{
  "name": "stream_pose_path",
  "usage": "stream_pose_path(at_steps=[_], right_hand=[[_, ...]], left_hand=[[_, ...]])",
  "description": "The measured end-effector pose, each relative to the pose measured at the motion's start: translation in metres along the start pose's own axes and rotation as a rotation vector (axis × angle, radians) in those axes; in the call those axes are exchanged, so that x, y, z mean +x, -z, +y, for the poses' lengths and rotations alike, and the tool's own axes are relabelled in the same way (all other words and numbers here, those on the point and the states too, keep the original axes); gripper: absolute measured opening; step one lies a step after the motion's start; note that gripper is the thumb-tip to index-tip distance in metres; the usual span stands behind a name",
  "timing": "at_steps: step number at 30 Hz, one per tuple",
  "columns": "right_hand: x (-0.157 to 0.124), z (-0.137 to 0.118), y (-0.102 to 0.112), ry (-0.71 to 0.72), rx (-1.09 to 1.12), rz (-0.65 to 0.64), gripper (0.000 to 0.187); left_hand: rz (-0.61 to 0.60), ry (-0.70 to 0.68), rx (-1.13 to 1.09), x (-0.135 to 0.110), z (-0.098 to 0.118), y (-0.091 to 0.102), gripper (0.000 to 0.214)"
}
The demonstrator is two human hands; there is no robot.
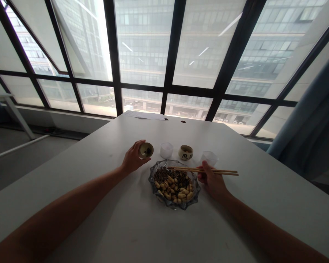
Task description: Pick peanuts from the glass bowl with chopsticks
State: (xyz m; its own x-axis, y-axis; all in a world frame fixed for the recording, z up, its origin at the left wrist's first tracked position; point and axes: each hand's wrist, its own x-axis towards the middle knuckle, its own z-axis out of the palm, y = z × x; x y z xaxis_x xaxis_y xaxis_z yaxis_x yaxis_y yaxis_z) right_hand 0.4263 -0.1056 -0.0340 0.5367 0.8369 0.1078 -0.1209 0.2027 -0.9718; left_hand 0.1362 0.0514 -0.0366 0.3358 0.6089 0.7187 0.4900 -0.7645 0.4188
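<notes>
My left hand (133,159) is wrapped round a small tan cup (146,150), tilted toward me with something dark inside. My right hand (211,181) grips a pair of wooden chopsticks (203,170) that lie level, their tips over the far rim of a glass dish (174,185). The dish holds dark seeds at the back and peanuts at the front. It sits between my two hands on the white table (104,204).
Behind the dish stand a small clear cup (166,150), a tan cup with dark characters (185,152) and another clear cup (210,157) by my right hand. Papers (146,115) lie at the table's far edge. Tall windows rise beyond; a blue curtain (312,120) hangs right.
</notes>
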Motion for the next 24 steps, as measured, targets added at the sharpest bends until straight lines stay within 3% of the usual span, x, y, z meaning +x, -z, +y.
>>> stream_pose_path(at_steps=[6, 12, 15, 18, 21, 24], right_hand=[[-0.001, -0.001, 0.001, -0.002, 0.010, -0.018, 0.054], [0.000, -0.001, 0.000, 0.018, -0.006, -0.044, 0.054], [-0.008, -0.005, -0.001, 0.139, -0.118, -0.026, 0.055], [-0.022, -0.012, 0.000, 0.348, -0.287, -0.041, 0.053], [-0.033, -0.018, 0.003, 0.509, -0.405, -0.162, 0.048], [-0.036, -0.021, 0.005, 0.558, -0.439, -0.279, 0.039]], left_hand=[[0.021, -0.020, -0.020, -0.001, -0.001, 0.000, 0.075], [0.046, 0.057, -0.050, 0.001, 0.000, 0.003, 0.078], [0.046, 0.014, -0.005, 0.002, -0.001, 0.003, 0.077], [0.010, -0.036, 0.078, 0.001, -0.001, 0.000, 0.077], [-0.024, -0.028, 0.138, -0.001, 0.000, -0.003, 0.079], [-0.044, 0.011, 0.166, -0.002, 0.001, -0.004, 0.079]])
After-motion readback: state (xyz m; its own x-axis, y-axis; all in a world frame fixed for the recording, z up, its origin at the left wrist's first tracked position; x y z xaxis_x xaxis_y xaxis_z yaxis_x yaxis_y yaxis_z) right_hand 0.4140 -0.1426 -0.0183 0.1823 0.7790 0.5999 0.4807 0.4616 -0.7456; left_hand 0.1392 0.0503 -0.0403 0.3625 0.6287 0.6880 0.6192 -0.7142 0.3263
